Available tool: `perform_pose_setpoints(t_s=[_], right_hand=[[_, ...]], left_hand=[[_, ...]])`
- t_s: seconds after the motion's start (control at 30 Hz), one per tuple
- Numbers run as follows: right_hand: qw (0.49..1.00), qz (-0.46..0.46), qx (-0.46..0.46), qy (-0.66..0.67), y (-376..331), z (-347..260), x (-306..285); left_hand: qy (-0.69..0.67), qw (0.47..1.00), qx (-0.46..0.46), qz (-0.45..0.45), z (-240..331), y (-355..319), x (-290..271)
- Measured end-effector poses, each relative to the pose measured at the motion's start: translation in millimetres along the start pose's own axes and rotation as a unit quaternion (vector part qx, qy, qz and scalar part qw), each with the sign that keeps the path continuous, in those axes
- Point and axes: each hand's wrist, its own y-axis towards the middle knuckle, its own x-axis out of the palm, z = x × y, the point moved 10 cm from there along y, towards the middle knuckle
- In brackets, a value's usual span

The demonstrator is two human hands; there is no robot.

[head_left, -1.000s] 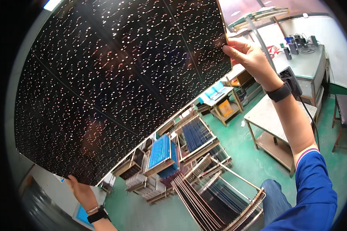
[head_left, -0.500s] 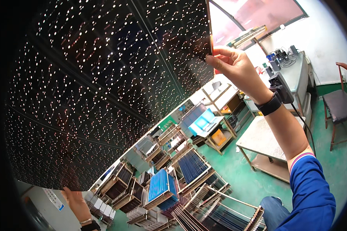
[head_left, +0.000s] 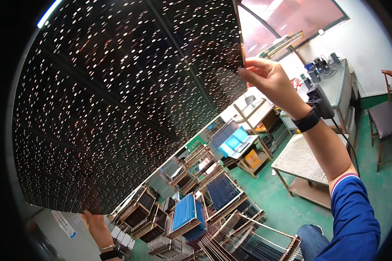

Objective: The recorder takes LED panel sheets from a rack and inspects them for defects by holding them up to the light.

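I hold up a large thin black sheet (head_left: pixel 126 100) full of small holes that let light through; it fills most of the view. My right hand (head_left: pixel 265 78) pinches its right edge near the top, wrist wearing a black band. My left hand (head_left: pixel 96 224) grips the sheet's lower left edge, mostly hidden behind it, with a band on that wrist too. The sheet is raised overhead and tilted, its lower edge running from lower left to upper right.
Below stand several wooden racks of blue and dark panels (head_left: pixel 187 213). A metal table (head_left: pixel 305 161) sits right of centre on the green floor, a long workbench with devices (head_left: pixel 335 82) lies behind it, and a wooden chair (head_left: pixel 387 117) stands far right.
The sheet has swung higher and more to the right, filling more of the view. My right hand has moved right with its edge; more racks show beneath.
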Motion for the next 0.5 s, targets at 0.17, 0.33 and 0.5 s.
perform_pose_setpoints(t_s=[0.17, 0.33, 0.5], right_hand=[[0.999, 0.026, -0.024, -0.010, 3.9, 9.4, -8.3], [0.999, 0.042, 0.025, -0.023, 3.0, 24.4, -34.9], [0.997, 0.058, 0.055, -0.006, 6.6, 63.0, -51.2]], left_hand=[[0.014, 0.999, 0.013, -0.031, 12.6, -7.7, 5.5], [-0.002, 1.000, 0.017, -0.002, 21.0, -17.1, 44.8], [0.004, 0.997, 0.049, -0.063, 45.1, -28.8, 83.4]])
